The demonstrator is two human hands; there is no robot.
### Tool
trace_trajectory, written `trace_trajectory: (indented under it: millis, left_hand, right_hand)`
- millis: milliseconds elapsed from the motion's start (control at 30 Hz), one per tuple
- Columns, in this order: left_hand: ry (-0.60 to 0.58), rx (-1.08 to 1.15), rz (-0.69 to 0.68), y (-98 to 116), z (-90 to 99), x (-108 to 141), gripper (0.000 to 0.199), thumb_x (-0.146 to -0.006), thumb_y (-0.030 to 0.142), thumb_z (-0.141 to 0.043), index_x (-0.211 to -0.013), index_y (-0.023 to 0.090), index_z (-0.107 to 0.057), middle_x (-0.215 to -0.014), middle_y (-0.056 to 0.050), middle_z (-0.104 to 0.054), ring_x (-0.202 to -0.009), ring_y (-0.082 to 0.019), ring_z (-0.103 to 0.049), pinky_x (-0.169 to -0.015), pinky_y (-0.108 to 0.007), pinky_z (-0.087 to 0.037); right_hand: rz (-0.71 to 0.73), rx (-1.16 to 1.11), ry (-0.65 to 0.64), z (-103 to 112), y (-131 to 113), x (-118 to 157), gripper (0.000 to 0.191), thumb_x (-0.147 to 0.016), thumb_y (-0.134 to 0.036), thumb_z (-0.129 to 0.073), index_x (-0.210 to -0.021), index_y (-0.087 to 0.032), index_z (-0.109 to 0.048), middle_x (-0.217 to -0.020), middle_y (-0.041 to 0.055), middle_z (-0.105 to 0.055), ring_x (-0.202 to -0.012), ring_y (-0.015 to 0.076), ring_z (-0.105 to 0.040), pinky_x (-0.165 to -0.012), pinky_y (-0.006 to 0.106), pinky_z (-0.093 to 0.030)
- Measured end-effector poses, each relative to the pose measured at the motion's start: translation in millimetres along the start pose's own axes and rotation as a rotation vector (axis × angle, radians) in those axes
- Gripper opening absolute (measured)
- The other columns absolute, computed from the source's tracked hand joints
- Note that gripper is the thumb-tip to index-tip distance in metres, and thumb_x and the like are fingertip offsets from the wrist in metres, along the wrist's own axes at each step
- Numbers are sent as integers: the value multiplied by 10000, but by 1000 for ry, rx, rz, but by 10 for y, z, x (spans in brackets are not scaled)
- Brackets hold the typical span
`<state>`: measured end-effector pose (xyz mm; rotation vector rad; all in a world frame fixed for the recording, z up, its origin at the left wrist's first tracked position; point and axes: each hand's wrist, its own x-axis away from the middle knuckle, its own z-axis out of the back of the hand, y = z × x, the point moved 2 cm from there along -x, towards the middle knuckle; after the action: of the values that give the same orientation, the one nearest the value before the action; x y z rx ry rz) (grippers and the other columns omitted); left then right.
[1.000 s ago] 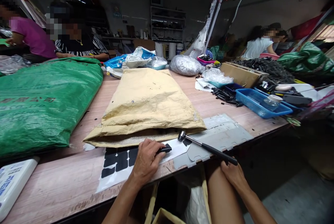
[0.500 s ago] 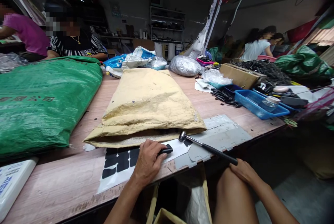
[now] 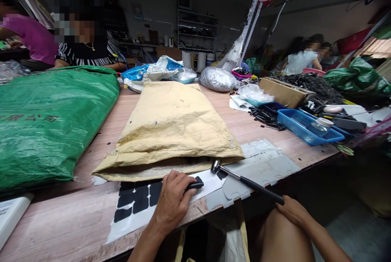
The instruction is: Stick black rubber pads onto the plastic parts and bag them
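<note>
My left hand (image 3: 174, 197) is closed around a small black rod-like piece (image 3: 195, 184), whose exact kind I cannot make out. It rests over a white sheet with black rounded stickers (image 3: 140, 203) near the table's front edge. Beside my right knee, my right hand (image 3: 291, 210) grips the end of a hammer's black handle (image 3: 259, 188). The hammer's metal head lies by the right end of the sheet, close to the left hand. Just behind, a yellowish paper sack (image 3: 174, 127) lies flat with its mouth towards me.
A big green woven bag (image 3: 51, 123) covers the left side. At right are a grey plate (image 3: 262, 160), a blue tray (image 3: 305, 127) and a heap of black parts (image 3: 265, 117). An open sack (image 3: 232, 241) stands below the table edge. Co-workers sit across the table.
The camera view has shifted slightly. Both hands keep their grips, and the hammer lies in nearly the same place against the sheet and grey plate.
</note>
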<state>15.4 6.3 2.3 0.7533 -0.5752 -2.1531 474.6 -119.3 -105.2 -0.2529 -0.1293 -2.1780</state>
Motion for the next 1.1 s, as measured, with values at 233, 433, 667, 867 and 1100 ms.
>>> trace_trajectory:
  millis: [233,433,667,867,1100]
  left_hand:
    - [-5,5,-15,-22,-1,-12,157,-930,240,-612,-1061,247,-699,-981,-38,-705,-981,-266,-566,-903,-453,-403]
    - [-29,1,-4,-32,-11,-16,171,-936,244,-608,-1082,252,-697,-996,-41,-710,-987,-267,-566,-906,-460,-390]
    - [-13,-5,3,-21,-12,-29,176,-925,241,-627,-1082,244,-706,-995,-42,-718,-980,-269,-564,-890,-447,-379]
    - [-8,-16,0,-21,-13,-22,169,-922,238,-633,-1073,242,-708,-994,-42,-721,-981,-271,-563,-893,-448,-376]
    - [-8,-16,-2,-26,-22,-41,171,-912,223,-637,-1065,244,-710,-990,-40,-723,-973,-266,-566,-889,-440,-377]
  right_hand:
    - [-57,62,-4,-45,-29,185,328,-902,-309,-439,-953,-147,-719,-1042,197,-732,-966,360,-730,-842,440,-517]
    - [-253,53,-57,29,-24,251,511,-926,-521,-384,-1030,-159,-729,-1033,256,-725,-1009,446,-704,-850,545,-505]
    - [-95,-60,-189,8,41,-11,427,-885,-454,-449,-913,-152,-749,-1000,187,-760,-1003,333,-727,-851,380,-532]
    - [-232,25,-69,86,6,228,507,-909,-449,-402,-966,-103,-768,-1052,288,-724,-1039,454,-696,-877,532,-495]
    - [-111,-20,-35,48,2,205,329,-874,-375,-490,-908,-164,-740,-973,216,-740,-931,389,-715,-790,448,-496]
